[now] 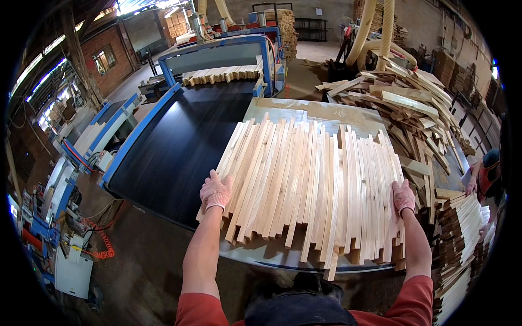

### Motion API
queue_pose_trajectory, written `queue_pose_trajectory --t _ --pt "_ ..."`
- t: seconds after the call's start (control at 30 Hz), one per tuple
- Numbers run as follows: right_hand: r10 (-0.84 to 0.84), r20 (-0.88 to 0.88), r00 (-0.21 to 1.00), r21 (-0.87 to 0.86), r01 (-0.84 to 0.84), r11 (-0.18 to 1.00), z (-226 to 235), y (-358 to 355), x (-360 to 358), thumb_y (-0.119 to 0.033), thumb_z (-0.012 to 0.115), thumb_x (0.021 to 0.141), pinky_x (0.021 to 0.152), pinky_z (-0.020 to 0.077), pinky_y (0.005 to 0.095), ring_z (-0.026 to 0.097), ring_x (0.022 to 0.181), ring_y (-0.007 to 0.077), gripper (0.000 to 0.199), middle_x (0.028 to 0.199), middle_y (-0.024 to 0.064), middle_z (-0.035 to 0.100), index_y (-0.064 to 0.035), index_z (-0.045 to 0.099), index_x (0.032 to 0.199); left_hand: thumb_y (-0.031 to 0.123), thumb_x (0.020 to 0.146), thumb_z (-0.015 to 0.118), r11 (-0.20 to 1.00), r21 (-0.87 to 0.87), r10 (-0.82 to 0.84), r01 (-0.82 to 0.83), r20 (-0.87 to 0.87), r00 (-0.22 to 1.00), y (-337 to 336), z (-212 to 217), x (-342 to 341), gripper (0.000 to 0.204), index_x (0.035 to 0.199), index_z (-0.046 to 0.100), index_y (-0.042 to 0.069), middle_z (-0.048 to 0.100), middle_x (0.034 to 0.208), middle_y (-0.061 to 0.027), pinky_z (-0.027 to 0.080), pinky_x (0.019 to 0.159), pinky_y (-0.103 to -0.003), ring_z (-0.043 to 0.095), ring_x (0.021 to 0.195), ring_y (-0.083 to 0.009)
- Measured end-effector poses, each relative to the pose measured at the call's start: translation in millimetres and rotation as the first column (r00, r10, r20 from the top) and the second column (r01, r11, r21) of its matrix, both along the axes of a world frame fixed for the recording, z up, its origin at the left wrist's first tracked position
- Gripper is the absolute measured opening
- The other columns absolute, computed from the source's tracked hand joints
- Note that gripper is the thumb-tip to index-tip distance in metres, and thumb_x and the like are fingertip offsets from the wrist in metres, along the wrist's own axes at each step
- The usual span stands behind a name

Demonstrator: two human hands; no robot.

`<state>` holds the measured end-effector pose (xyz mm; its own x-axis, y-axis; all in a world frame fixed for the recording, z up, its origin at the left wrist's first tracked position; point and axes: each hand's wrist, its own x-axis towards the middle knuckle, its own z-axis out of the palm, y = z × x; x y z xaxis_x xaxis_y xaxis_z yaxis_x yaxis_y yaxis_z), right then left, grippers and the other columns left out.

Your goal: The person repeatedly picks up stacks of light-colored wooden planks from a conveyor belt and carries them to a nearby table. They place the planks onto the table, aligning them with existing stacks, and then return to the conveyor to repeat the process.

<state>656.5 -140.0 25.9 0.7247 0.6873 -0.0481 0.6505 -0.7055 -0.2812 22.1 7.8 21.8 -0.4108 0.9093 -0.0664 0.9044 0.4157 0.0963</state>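
Observation:
A wide row of pale wooden strips [304,185] lies side by side, their ends uneven, on a metal-topped table [261,255]. My left hand [216,190], in a pinkish knit glove, presses its curled fingers against the leftmost strips. At the opposite edge my right hand [403,196], gloved alike, grips the rightmost strips, so the row sits between my two hands. The left part of the row reaches the edge of a black conveyor belt [179,136]. Part of each hand's fingers is hidden against the wood.
At the belt's far end, more strips [223,75] lie under a blue machine frame [217,51]. A heap of loose boards [413,103] rises behind the table at right. Another person [486,171] stands at far right beside stacked strips [462,233]. An orange coiled hose [106,247] hangs at left.

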Motion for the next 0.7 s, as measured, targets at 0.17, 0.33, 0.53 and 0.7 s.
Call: queue_pose_trajectory --t 0.17,0.33,0.53,0.7 --pt "0.014 0.019 1.0 -0.004 -0.014 1.0 -5.5 -0.6 5.7 -0.062 0.048 0.105 0.104 0.0523 0.0537 0.066 0.123 0.0469 0.084 0.13 0.0325 0.069 -0.0003 0.037 0.161 0.072 0.103 0.043 1.0 0.025 -0.002 0.003 -0.009 1.0 -1.0 -3.0 0.5 0.084 0.161 0.04 0.012 0.064 0.141 -0.0181 0.057 0.1 -0.048 0.069 0.122 -0.034" --pt "0.007 0.016 1.0 -0.02 -0.007 1.0 -3.4 0.3 3.2 -0.063 0.047 0.105 0.104 0.0524 0.0534 0.067 0.123 0.0465 0.085 0.131 0.032 0.069 -0.0008 0.035 0.162 0.072 0.104 0.043 1.0 0.023 -0.005 0.005 -0.015 1.0 0.0 -2.0 -0.5 0.083 0.16 0.041 0.012 0.065 0.138 -0.0179 0.058 0.099 -0.047 0.07 0.12 -0.0333" --pt "0.004 0.012 1.0 -0.01 -0.003 1.0 -2.7 -0.2 1.9 -0.064 0.048 0.104 0.105 0.0522 0.0534 0.067 0.123 0.0466 0.085 0.131 0.032 0.069 -0.002 0.036 0.162 0.072 0.104 0.042 0.998 0.047 -0.027 0.029 -0.028 0.999 0.0 -5.3 -3.7 0.083 0.16 0.041 0.01 0.066 0.136 -0.0184 0.059 0.097 -0.047 0.071 0.12 -0.033" --pt "0.002 0.009 1.0 -0.009 -0.002 1.0 -4.2 0.8 4.8 -0.063 0.049 0.104 0.105 0.0521 0.0536 0.066 0.124 0.047 0.084 0.131 0.0327 0.069 -0.0014 0.038 0.16 0.072 0.104 0.042 1.0 0.022 -0.016 0.017 -0.043 0.999 -2.1 -5.0 1.6 0.084 0.161 0.039 0.01 0.065 0.138 -0.0186 0.059 0.096 -0.048 0.07 0.12 -0.033"
